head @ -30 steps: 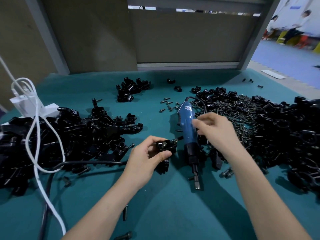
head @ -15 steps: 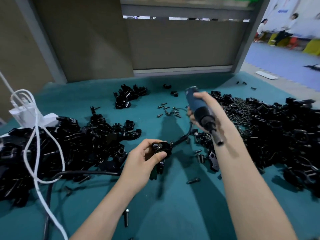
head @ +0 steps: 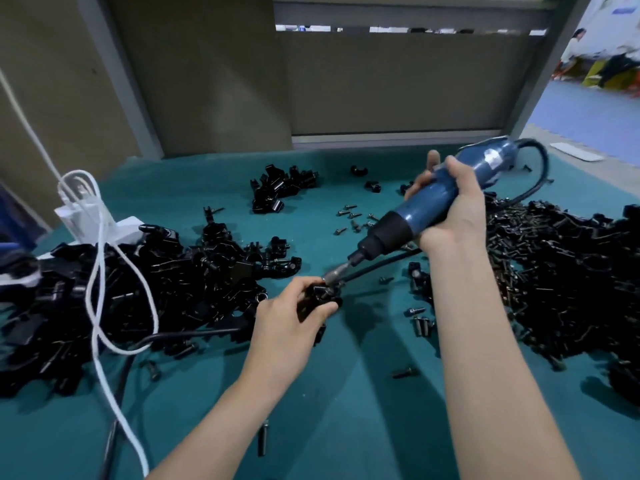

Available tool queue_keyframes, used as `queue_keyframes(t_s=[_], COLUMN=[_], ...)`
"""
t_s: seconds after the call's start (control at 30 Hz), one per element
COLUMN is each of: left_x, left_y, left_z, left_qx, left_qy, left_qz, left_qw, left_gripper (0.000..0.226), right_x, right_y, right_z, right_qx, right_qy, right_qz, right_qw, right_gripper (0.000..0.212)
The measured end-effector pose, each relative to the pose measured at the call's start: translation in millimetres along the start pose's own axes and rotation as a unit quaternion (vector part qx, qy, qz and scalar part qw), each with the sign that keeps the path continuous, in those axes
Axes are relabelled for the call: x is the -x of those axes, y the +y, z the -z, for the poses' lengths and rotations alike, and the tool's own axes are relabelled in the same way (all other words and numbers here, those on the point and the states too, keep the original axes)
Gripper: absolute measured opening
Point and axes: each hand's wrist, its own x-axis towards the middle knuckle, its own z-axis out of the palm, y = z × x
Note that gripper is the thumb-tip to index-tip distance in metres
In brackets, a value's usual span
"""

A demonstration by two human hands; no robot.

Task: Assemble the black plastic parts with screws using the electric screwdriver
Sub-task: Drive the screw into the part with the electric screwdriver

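The left hand point(head: 287, 317) holds one black plastic part point(head: 320, 296) just above the tabletop point(head: 346, 393), fingers clenched round it, probably to brace it against torque. The right hand point(head: 453, 216) grasps the electric screwdriver point(head: 426, 209) by its barrel, tilted down and left so that the bit point(head: 334, 273) meets the part. Loose screws point(head: 420, 320) lie near, within reach.

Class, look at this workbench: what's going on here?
A person is screwing black plastic parts together. The left hand grips a small black part above the green table. The right hand holds a blue electric screwdriver, its tip on that part. Heaps of parts lie on both sides, with loose screws between.
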Motion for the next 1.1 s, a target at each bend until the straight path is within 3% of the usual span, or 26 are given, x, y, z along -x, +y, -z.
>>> queue_keyframes(t_s=[0.03, 0.17, 0.33, 0.47, 1.1], left_x=[1, 2, 3, 3, 3], left_y=[1, 0, -1, 0, 2], left_z=[-1, -3, -3, -1, 0], left_qx=[-0.009, -0.017, -0.027, -0.023, -0.070], left_qy=[0.010, 0.030, 0.038, 0.033, 0.012], left_qz=[0.000, 0.007, 0.008, 0.009, -0.019], left_qw=[1.000, 0.999, 0.999, 0.999, 0.997], left_gripper=[0.028, 0.025, 0.019, 0.019, 0.026], right_x=[0, 1, 5, 8, 15], right_y=[0, -3, -4, -2, -1], right_z=[0, -4, -9, -15, -20], right_qx=[0.015, 0.016, 0.057, 0.059, 0.090], right_qy=[0.005, -0.025, -0.044, -0.043, -0.083], right_qz=[0.012, 0.054, 0.077, 0.083, 0.106], right_qw=[1.000, 0.998, 0.994, 0.994, 0.987], right_gripper=[0.007, 0.040, 0.036, 0.011, 0.009])
